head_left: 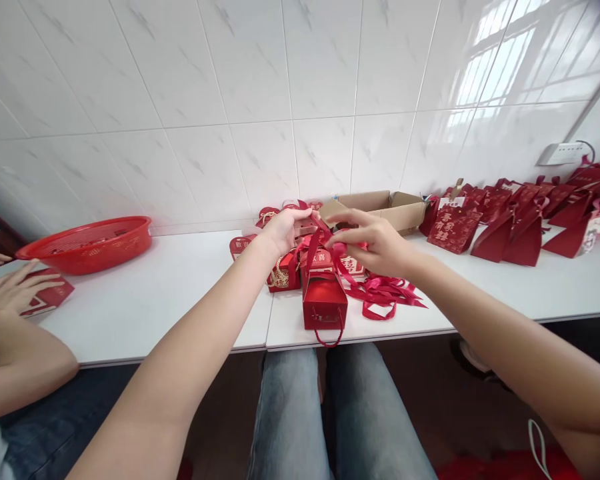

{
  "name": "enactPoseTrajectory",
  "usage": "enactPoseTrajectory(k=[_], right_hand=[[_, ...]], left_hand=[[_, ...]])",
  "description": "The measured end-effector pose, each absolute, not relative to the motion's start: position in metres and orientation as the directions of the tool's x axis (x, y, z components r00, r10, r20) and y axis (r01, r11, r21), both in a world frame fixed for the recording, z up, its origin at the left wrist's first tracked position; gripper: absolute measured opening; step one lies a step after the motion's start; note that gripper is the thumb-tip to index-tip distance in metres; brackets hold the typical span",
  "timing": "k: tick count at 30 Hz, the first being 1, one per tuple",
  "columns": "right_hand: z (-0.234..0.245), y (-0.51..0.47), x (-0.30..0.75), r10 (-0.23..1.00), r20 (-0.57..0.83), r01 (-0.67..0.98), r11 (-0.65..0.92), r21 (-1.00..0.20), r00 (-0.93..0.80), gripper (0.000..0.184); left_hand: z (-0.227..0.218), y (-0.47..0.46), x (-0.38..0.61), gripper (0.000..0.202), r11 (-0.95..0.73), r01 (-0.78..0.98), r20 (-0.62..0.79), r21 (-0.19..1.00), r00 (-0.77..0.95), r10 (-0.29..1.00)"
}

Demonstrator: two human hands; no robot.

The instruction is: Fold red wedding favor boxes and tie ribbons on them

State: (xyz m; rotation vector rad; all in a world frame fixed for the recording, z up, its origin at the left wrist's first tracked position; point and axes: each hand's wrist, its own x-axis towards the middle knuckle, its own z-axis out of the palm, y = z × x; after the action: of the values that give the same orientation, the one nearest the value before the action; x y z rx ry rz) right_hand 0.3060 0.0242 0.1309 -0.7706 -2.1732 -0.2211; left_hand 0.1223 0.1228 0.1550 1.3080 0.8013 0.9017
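Observation:
A red gift box [325,303] with a twisted cord handle lies on the white table in front of me. Above it, my left hand [284,230] pinches a dark red ribbon [314,247] between thumb and fingers. My right hand [377,241] has its fingertips at the same ribbon, just right of the left hand, with the strand trailing down from them to the box. More loose ribbons [387,292] lie in a tangle right of the box. Behind my hands stand several red boxes [284,277] with gold cord, partly hidden.
An open cardboard box [400,217] stands against the tiled wall. Several finished-looking red gift boxes [455,227] line the table's right side. On the left are a red plastic basket [100,250] and another person's hand [13,293] on a red box [55,293].

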Motion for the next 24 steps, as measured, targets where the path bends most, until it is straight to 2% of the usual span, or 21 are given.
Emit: enactPoseTrajectory(k=[5, 11, 17, 21, 24], right_hand=[[0.076, -0.026, 0.308, 0.547, 0.732, 0.513, 0.799, -0.313, -0.406, 0.020], [0.022, -0.083, 0.310, 0.613, 0.710, 0.380, 0.784, -0.491, -0.347, 0.027], [0.002, -0.105, 0.315, 0.670, 0.659, 0.372, 0.740, -0.560, -0.341, 0.027], [-0.004, -0.106, 0.316, 0.701, 0.623, 0.352, 0.713, -0.607, -0.346, 0.026], [-0.006, -0.106, 0.317, 0.720, 0.605, 0.348, 0.694, -0.631, -0.340, 0.024]], left_hand=[[0.125, 0.149, 0.118, 0.024, -0.053, 0.059, 0.040, 0.997, 0.215, 0.976], [0.090, 0.178, 0.103, 0.033, -0.190, 0.410, 0.231, 0.892, -0.052, 0.972], [0.074, 0.189, 0.097, 0.029, -0.206, 0.736, 0.409, 0.645, -0.105, 0.907], [0.069, 0.189, 0.102, 0.019, -0.208, 0.833, 0.492, 0.512, -0.085, 0.867], [0.066, 0.189, 0.103, 0.021, -0.216, 0.866, 0.529, 0.452, -0.065, 0.846]])
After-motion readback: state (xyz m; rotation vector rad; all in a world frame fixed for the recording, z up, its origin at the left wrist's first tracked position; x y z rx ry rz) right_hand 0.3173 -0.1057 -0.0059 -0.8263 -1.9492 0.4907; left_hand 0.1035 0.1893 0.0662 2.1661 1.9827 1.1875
